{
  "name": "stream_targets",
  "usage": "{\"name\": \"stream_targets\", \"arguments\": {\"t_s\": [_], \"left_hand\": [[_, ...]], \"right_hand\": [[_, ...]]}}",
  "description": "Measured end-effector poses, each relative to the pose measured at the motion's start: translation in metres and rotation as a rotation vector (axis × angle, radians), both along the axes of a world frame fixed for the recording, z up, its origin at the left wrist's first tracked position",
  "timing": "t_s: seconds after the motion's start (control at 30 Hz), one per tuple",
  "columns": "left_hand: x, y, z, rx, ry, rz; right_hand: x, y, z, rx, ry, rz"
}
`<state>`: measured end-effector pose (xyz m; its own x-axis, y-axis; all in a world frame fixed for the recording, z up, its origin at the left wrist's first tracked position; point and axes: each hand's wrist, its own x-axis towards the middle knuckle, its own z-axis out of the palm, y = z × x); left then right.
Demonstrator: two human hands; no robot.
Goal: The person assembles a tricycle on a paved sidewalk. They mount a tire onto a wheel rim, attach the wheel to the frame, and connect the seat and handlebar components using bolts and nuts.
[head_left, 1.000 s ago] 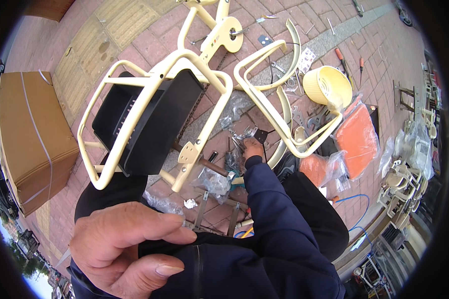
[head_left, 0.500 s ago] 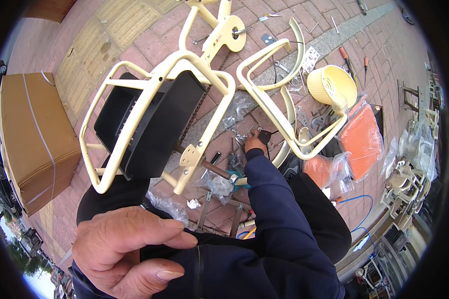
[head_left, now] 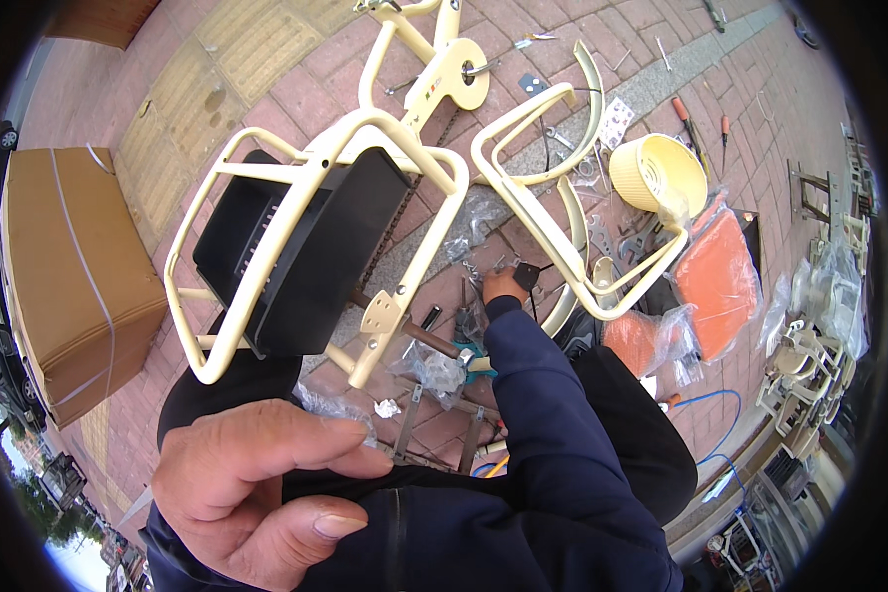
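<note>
Close up at the lower left, my left hand [head_left: 257,483] has its fingers curled and its thumb apart from them, and nothing shows between. My right hand [head_left: 504,286] is down at the ground among small metal fasteners [head_left: 472,268]; its fingertips are too small and covered to read. Beside it is a small black flat piece [head_left: 528,276]. In front of me stands a cream tubular frame [head_left: 311,163] with a black plastic box [head_left: 331,266] set inside it. To the right of that lies a cream curved tube part [head_left: 518,197] with fenders.
A cream ribbed basket [head_left: 651,173], orange wrapped panels [head_left: 715,281], wrenches [head_left: 599,234] and screwdrivers [head_left: 683,111] lie on the brick paving at the right. A large cardboard box [head_left: 74,266] stands at the left. Clear plastic wrap [head_left: 429,370] and a metal stand [head_left: 409,419] are near my knees.
The view has shifted slightly, so the frame and box appear a little lower and to the right. My right hand stays among the fasteners, and my left hand keeps its curled pose.
</note>
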<state>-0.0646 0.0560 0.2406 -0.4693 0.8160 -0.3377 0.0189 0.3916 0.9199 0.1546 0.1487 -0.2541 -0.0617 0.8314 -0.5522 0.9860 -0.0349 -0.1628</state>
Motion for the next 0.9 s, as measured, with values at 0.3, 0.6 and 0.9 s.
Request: {"name": "stream_targets", "arguments": {"t_s": [0.3,0.6,0.9], "left_hand": [[0.001,0.003,-0.011,0.083,-0.133,-0.023],[0.001,0.003,-0.028,0.15,-0.107,-0.063],[-0.015,0.01,-0.032,0.279,-0.138,0.057]], "right_hand": [[0.014,-0.005,0.094,-1.089,1.606,-0.925],[0.02,0.075,0.209,-0.484,1.429,-0.38],[0.008,0.103,0.251,0.215,-0.273,0.6]]}}
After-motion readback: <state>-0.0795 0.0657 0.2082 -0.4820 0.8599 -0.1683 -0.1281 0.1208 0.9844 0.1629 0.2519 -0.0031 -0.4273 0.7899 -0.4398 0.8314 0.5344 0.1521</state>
